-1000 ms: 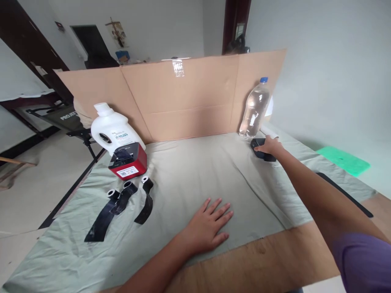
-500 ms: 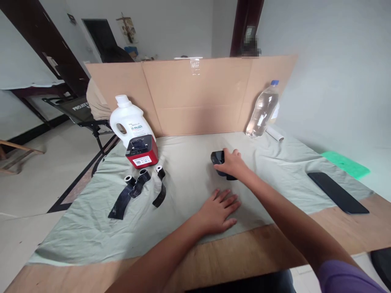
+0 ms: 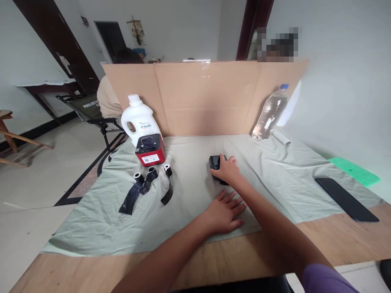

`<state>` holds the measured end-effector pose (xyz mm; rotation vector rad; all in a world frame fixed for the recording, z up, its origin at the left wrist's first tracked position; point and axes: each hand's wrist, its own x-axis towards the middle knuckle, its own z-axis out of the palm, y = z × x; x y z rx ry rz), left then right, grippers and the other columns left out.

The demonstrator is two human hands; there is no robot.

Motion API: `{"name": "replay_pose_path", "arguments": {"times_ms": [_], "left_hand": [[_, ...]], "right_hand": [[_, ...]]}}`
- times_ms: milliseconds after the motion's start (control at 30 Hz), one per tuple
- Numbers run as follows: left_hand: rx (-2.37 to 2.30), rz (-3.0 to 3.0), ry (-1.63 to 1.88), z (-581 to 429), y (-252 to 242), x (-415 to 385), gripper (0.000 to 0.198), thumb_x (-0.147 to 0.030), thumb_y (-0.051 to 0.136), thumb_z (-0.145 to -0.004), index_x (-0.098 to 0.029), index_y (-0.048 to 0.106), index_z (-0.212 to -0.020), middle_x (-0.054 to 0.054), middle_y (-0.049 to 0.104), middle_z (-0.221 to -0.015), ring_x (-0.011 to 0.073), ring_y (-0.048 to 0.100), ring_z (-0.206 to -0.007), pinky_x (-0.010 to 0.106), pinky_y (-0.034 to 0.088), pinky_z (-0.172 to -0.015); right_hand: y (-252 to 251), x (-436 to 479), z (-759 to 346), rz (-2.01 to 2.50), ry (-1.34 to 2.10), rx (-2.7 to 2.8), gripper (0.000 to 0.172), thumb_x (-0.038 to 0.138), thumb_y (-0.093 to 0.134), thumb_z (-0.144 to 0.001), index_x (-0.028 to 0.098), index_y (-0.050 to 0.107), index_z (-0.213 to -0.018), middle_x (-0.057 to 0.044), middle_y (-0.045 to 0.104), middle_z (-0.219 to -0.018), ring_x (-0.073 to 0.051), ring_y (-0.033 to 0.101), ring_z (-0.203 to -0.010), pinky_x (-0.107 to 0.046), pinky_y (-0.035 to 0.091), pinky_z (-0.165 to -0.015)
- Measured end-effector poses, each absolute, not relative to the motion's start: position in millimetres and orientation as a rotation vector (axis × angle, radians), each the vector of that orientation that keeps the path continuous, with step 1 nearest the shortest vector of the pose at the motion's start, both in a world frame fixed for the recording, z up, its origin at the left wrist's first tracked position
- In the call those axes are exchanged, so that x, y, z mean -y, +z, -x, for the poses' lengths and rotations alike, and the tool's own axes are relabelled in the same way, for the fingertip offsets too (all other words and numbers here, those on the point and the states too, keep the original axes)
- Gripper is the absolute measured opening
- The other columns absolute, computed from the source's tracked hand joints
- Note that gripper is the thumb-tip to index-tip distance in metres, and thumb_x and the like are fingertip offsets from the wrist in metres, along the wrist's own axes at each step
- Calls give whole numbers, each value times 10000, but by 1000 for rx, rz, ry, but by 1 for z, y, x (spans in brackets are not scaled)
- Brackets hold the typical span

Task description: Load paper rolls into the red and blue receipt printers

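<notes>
My right hand (image 3: 226,171) is wrapped over a small black device (image 3: 215,162) that rests on the grey-green cloth (image 3: 189,191) near the middle of the table. My left hand (image 3: 224,211) lies flat on the cloth just in front of it, fingers spread, holding nothing. To the left stands a red and black box-shaped device (image 3: 150,149), with three black straps (image 3: 146,189) lying in front of it.
A white jug (image 3: 139,120) stands behind the red device. A cardboard screen (image 3: 207,97) lines the back. A clear water bottle (image 3: 270,114) and a white tube (image 3: 281,137) are at back right. A black phone (image 3: 346,199) and a green pad (image 3: 354,171) lie at right.
My right hand brought the black device from beside the bottle at back right to the middle of the cloth. My left hand stayed flat on the cloth.
</notes>
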<state>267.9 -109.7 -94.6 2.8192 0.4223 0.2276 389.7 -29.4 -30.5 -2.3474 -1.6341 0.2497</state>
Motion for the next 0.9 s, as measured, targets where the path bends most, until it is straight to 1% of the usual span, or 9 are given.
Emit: {"name": "replay_pose_path", "arguments": {"times_ms": [67,100,167,233,300,400,633,800,900], "left_hand": [[-427,-2806,210,-268,-93,110,611,-544,308,-1012,-244,334,-1544,37,330,-1622,298,216,-1520,545,121,-1233],[-425,-2803,201,-267,-93,110,613,-544,297,-1014,-245,323,-1549,35,305,-1632,296,203,-1526,545,113,-1235],[-416,-2795,194,-267,-91,111,618,-543,277,-1019,-236,308,-1555,37,279,-1641,290,178,-1535,541,95,-1239],[-409,-2782,191,-267,-89,111,627,-544,266,-1021,-225,295,-1560,42,269,-1645,290,163,-1539,543,89,-1241],[-406,-2773,184,-267,-88,111,632,-548,262,-1021,-222,289,-1562,47,259,-1648,290,163,-1540,546,96,-1241],[-402,-2770,168,-267,-88,110,632,-551,262,-1021,-225,291,-1561,52,254,-1649,290,174,-1538,551,104,-1241],[-334,-2770,106,-267,-82,111,605,-518,277,-1030,-218,308,-1554,48,299,-1633,276,191,-1535,558,76,-1245],[-151,-2770,9,-271,-73,121,622,-542,258,-1029,-250,242,-1577,26,234,-1654,263,110,-1554,574,2,-1240],[-137,-2727,29,-272,-72,126,625,-544,303,-1023,-251,259,-1573,41,259,-1646,278,122,-1551,607,-5,-1226]], "right_hand": [[-29,24,-406,2267,326,1632,953,700,613,-747,155,382,-1494,-260,433,-1330,-462,443,-1268,-544,444,-949],[-29,19,-416,2198,359,1622,943,725,575,-767,150,395,-1492,-259,433,-1357,-454,429,-1301,-545,418,-996],[-34,7,-434,2005,425,1586,844,711,516,-822,152,460,-1452,-234,452,-1406,-398,434,-1336,-519,368,-1075],[-45,-6,-448,1765,546,1524,705,656,489,-869,172,538,-1379,-182,514,-1414,-313,490,-1314,-467,352,-1112],[-60,-16,-456,1529,701,1422,628,634,466,-891,178,591,-1305,-139,609,-1348,-253,557,-1251,-428,373,-1107],[-84,-24,-458,1322,830,1263,613,653,469,-875,171,647,-1211,-122,697,-1224,-237,610,-1182,-418,388,-1098],[-102,-23,-458,1189,804,1163,497,611,467,-882,226,711,-1079,-88,728,-1149,-253,622,-1146,-422,388,-1098],[-102,-23,-458,1191,797,1161,481,598,465,-885,220,701,-1067,-82,722,-1136,-251,622,-1131,-416,404,-1076],[-103,-20,-457,1192,770,1164,491,600,448,-893,210,699,-1055,-85,713,-1139,-250,618,-1132,-411,407,-1070]]}}
